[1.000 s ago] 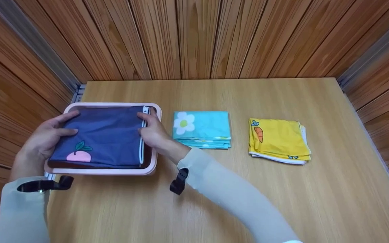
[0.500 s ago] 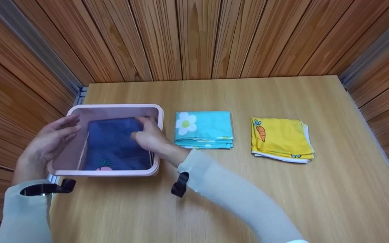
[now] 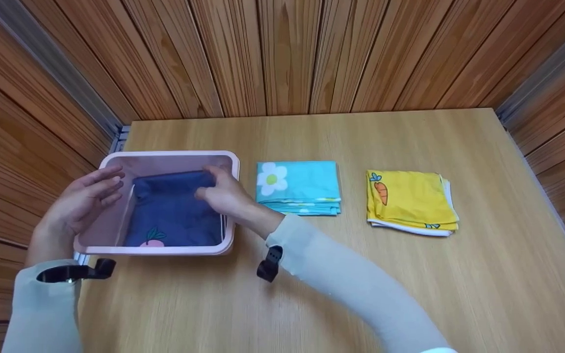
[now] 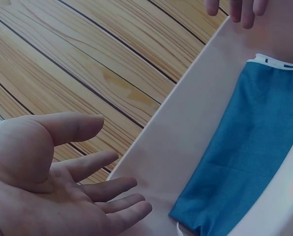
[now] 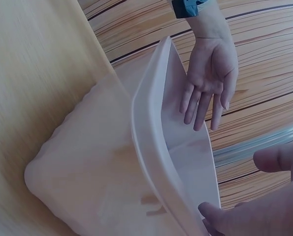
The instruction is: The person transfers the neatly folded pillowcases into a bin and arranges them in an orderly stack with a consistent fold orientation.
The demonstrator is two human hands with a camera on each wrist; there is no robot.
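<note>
A pink plastic bin [image 3: 165, 158] stands at the table's left. A folded navy cloth [image 3: 174, 215] with a pink fruit print lies flat on its bottom, toward the right side. My left hand [image 3: 91, 196] hovers open over the bin's left rim, palm turned inward and holding nothing; the left wrist view shows its bare palm [image 4: 62, 182] beside the bin's wall [image 4: 185, 137] and the cloth [image 4: 244, 147]. My right hand [image 3: 218, 193] reaches in over the right rim, fingers relaxed above the cloth's far edge, gripping nothing.
A folded teal cloth [image 3: 298, 187] with a white flower lies right of the bin. A folded yellow cloth [image 3: 411, 202] with a carrot print lies further right. Wooden walls close in the table [image 3: 312, 294] on three sides.
The navy cloth, held at rim level by both hands, has dropped to the bin's bottom. Both hands have let go; the left has drawn back to the left rim.
</note>
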